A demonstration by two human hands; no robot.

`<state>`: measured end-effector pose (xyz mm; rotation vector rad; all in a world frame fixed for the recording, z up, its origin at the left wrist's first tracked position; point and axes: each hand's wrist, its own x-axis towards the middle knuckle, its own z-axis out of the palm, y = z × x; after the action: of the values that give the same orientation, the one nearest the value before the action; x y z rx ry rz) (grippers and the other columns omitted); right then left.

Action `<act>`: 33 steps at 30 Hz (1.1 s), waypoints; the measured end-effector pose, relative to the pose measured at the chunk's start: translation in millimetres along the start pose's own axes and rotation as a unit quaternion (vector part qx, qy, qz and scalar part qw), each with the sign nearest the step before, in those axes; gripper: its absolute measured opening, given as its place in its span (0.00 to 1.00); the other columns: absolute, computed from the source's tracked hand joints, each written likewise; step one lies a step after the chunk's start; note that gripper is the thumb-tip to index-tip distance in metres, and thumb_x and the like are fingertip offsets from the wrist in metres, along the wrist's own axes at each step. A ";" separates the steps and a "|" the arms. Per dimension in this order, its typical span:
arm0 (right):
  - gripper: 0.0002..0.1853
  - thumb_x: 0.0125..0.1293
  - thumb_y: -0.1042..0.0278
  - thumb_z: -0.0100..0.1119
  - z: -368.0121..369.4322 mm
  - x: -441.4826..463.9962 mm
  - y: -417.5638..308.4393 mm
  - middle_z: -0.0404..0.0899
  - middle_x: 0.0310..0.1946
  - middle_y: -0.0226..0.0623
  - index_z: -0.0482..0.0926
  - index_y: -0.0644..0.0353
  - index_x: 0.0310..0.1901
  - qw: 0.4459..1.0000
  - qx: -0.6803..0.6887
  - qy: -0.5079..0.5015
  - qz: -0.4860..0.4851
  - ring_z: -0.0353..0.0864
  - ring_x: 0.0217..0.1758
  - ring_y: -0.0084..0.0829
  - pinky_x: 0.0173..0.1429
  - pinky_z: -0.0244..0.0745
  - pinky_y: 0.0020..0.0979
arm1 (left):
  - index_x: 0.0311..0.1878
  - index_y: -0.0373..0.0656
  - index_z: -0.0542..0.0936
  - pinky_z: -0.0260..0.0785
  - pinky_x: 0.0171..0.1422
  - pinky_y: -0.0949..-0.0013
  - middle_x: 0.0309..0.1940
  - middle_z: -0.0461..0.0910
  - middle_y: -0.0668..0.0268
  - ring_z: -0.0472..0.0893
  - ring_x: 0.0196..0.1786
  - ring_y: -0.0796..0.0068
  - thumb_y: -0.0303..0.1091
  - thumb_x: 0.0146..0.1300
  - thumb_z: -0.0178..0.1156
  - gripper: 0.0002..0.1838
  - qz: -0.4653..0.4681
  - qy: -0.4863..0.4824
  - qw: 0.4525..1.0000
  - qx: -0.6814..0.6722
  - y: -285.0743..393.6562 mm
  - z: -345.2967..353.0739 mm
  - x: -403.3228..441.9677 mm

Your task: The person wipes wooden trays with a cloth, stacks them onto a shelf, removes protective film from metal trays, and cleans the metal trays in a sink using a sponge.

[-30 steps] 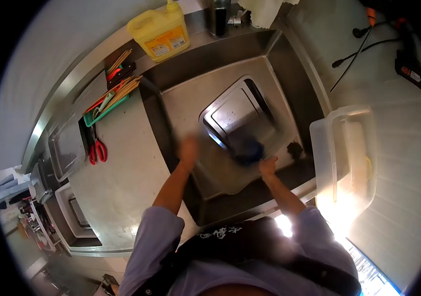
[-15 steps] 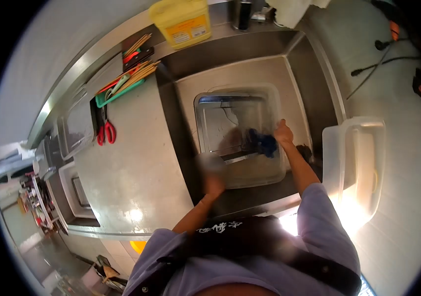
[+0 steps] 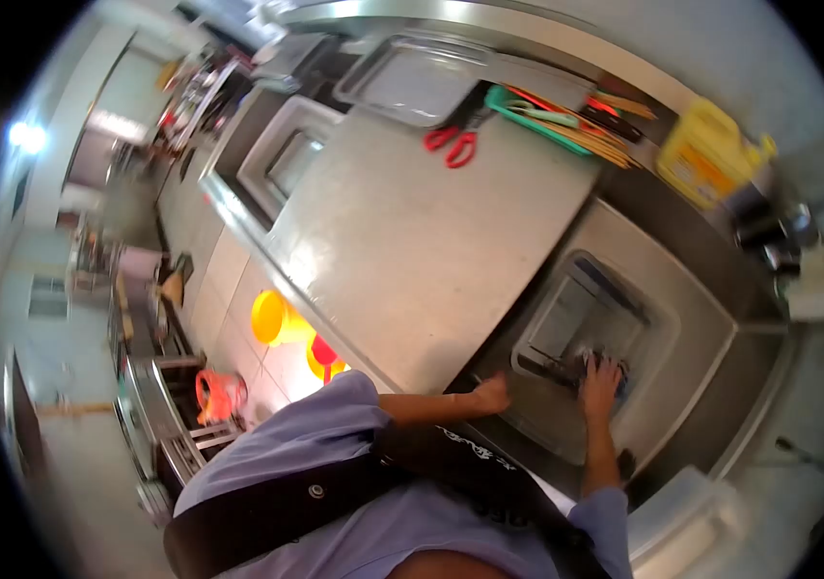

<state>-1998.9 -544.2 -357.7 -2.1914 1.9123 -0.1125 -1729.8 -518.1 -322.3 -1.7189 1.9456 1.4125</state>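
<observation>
The whole view has swung left since the last frame, carrying the jug (image 3: 706, 164) over to the right, and the right hand (image 3: 601, 382) has come off the tub's far side and in over its middle! Over on the other flank, the left hand (image 3: 493, 394) is now clear of the tub, held up near the counter's corner.

Here's the right hand now: fingers stretched out, slightly parted, reaching down into the clear tub (image 3: 549, 417). A dark cloth (image 3: 625, 378) shows just beside those fingers, partly hidden, and whether they press on it I cannot tell. The left hand looks curled, but blur means I cannot tell if it closes on anything.

And the tray (image 3: 566, 328)? It lies inside the tub, metal rim showing, with the tub itself down in the sink (image 3: 716, 352).

Left along the counter (image 3: 402, 261), red-handled scissors (image 3: 470, 140) lie near the green basket (image 3: 497, 100), chopsticks (image 3: 586, 138) laid along it. Near the scissors sits a clear container (image 3: 417, 85). A white basin (image 3: 250, 166) occupies the far left, a yellow pail (image 3: 270, 317) is down on the floor, and a plastic box (image 3: 682, 526) stands at lower right, outside the sink.
</observation>
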 end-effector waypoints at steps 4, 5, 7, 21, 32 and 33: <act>0.27 0.62 0.73 0.49 41.3 5.9 17.8 0.60 0.67 0.48 0.64 0.57 0.65 0.987 -0.037 0.022 0.156 0.57 0.70 0.47 0.71 0.54 0.49 | 0.66 0.41 0.56 0.66 0.60 0.50 0.56 0.67 0.37 0.71 0.56 0.37 0.36 0.57 0.60 0.35 -0.020 0.176 0.967 -0.184 53.6 -50.0 -30.4; 0.27 0.62 0.72 0.48 43.4 15.4 25.5 0.62 0.66 0.47 0.64 0.57 0.65 0.978 0.000 -0.037 0.205 0.60 0.68 0.46 0.69 0.57 0.47 | 0.68 0.42 0.53 0.65 0.61 0.51 0.59 0.64 0.38 0.70 0.58 0.38 0.36 0.57 0.61 0.38 -0.016 0.203 0.958 -0.201 62.7 -61.9 -35.2; 0.26 0.63 0.71 0.48 40.6 44.8 32.3 0.66 0.63 0.46 0.65 0.59 0.64 0.931 0.070 -0.156 0.322 0.65 0.65 0.44 0.65 0.63 0.45 | 0.67 0.42 0.56 0.65 0.61 0.51 0.60 0.63 0.40 0.69 0.58 0.39 0.36 0.57 0.61 0.37 0.075 0.236 0.953 -0.177 63.4 -84.1 -29.6; 0.27 0.64 0.53 0.53 -3.5 93.2 -117.8 0.60 0.68 0.44 0.65 0.47 0.64 0.969 0.100 0.189 0.122 0.57 0.70 0.50 0.68 0.48 0.60 | 0.48 0.36 0.67 0.67 0.50 0.48 0.42 0.76 0.46 0.75 0.46 0.42 0.22 0.54 0.56 0.18 0.074 0.203 0.975 -0.048 54.5 -96.0 11.4; 0.29 0.64 0.55 0.53 37.6 56.7 42.0 0.64 0.62 0.56 0.60 0.47 0.66 0.891 0.288 -0.026 0.350 0.70 0.59 0.57 0.61 0.66 0.49 | 0.46 0.37 0.66 0.68 0.49 0.47 0.41 0.76 0.43 0.75 0.47 0.40 0.24 0.54 0.57 0.16 0.061 0.181 0.980 -0.049 53.9 -100.3 20.9; 0.29 0.64 0.57 0.54 35.3 51.3 34.1 0.65 0.62 0.55 0.61 0.48 0.66 0.882 0.285 -0.036 0.374 0.70 0.59 0.56 0.60 0.67 0.48 | 0.47 0.37 0.67 0.68 0.50 0.47 0.41 0.76 0.43 0.75 0.47 0.40 0.25 0.54 0.56 0.16 0.056 0.171 0.983 -0.042 56.6 -102.0 20.1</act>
<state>-2017.0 -594.6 -404.3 -0.9946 2.1731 -0.3875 -1740.3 -613.2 -252.6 -2.0349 2.2131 1.3231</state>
